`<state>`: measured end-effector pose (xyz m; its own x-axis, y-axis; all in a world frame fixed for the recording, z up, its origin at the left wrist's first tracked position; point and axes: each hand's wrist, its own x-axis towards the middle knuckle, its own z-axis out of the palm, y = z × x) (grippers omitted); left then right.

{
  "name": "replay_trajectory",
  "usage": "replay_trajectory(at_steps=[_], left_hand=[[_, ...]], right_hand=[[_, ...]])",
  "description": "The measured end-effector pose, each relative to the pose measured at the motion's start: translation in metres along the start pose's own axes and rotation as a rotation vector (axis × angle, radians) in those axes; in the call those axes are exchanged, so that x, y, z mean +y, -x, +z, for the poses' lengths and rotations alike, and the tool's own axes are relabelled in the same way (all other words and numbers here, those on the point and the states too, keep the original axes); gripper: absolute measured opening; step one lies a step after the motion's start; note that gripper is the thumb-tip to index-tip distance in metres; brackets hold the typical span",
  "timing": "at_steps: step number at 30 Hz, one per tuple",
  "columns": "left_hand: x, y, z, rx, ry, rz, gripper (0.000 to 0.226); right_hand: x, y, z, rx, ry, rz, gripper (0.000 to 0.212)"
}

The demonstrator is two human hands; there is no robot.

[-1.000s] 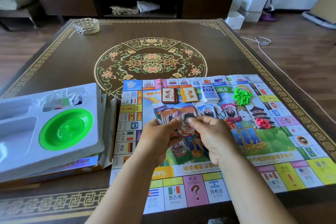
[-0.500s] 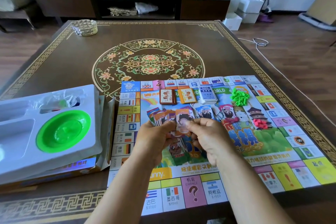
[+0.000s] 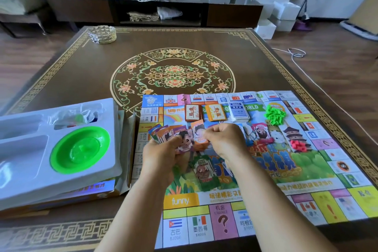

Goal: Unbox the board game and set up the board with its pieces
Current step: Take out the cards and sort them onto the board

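one white tray (image 3: 61, 172) with one green dish (image 3: 79, 149) sits left on the desk (image 3: 61, 80), then the left hand (image 3: 163, 155) fingers clamp fanned play money (image 3: 169, 135), the right hand (image 3: 223, 141) pinches one note (image 3: 201, 139) over the board (image 3: 306, 186), three card stacks (image 3: 215, 112) beyond.

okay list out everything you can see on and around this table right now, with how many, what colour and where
game board: one, multicoloured, flat on the table's near right part
table: one, dark brown with gold floral pattern
card decks: three on the board's far side; brown-red, orange, blue-white
green pieces: one heap, right of the decks
red pieces: one small heap, nearer than the green
green banknote pile: one, on the board below the hands
plastic tray: one, white, on the box at left
green dish: one, in the tray
glass ashtray: one, clear, far left corner
left hand: holds a fan of banknotes
right hand: pinches an orange banknote
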<state>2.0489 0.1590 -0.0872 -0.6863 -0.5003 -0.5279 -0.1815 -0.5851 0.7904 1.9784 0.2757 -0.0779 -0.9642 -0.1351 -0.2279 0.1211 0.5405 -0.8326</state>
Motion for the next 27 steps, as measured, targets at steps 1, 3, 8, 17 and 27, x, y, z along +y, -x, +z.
replay_trajectory(at_steps=[1,3,8,17,27], left_hand=[[0.000,-0.001,-0.001,0.010,0.005,0.007,0.015],[0.001,-0.004,-0.003,0.024,0.006,0.017,0.015],[0.002,0.002,-0.002,-0.016,0.020,-0.004,0.021],[0.000,0.010,0.007,-0.119,-0.048,-0.016,0.015],[-0.007,0.017,0.021,-0.134,-0.103,-0.038,0.011]], right_hand=[[-0.001,-0.002,0.003,-0.002,0.024,0.010,0.019],[-0.002,-0.007,0.010,0.004,0.054,0.021,0.022],[-0.005,-0.005,0.018,-0.014,0.143,0.009,0.026],[0.000,0.026,0.007,-0.085,-0.115,0.041,0.019],[0.010,0.033,-0.019,0.000,-0.108,0.076,0.021]])
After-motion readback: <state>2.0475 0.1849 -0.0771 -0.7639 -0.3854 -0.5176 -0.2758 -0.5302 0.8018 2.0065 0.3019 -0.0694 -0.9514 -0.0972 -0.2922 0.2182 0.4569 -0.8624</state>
